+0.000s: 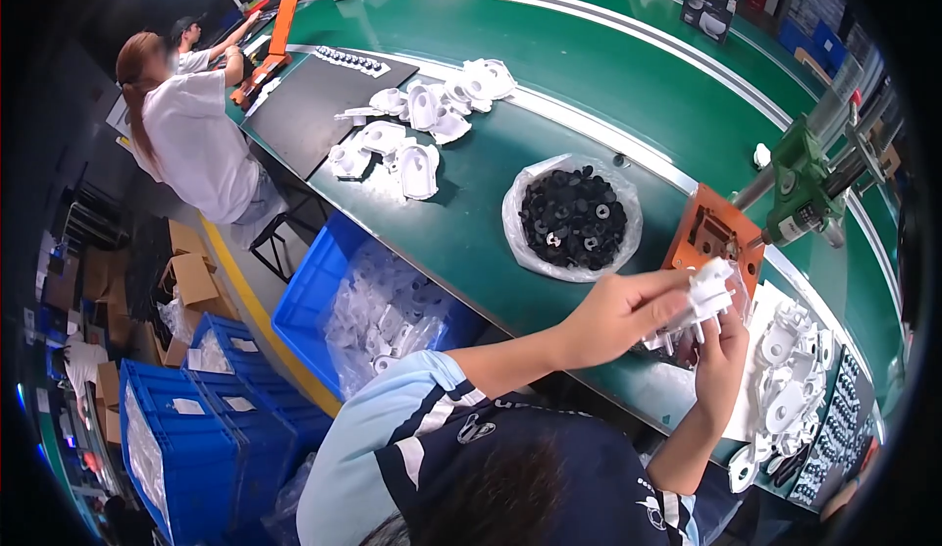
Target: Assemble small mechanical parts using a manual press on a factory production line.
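We've got white plastic housings (420,171) heaped on the tabletop (461,237), then a bag-lined tub (513,217) of black round parts (564,203), then our left hand (613,318) and right hand (722,355), both pinching one white plastic piece (710,289) near the orange fixture (728,212).

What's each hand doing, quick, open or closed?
Left hand: closed, holding a white plastic part between thumb and fingers.
Right hand: closed, holding the same part nearer its lower side.
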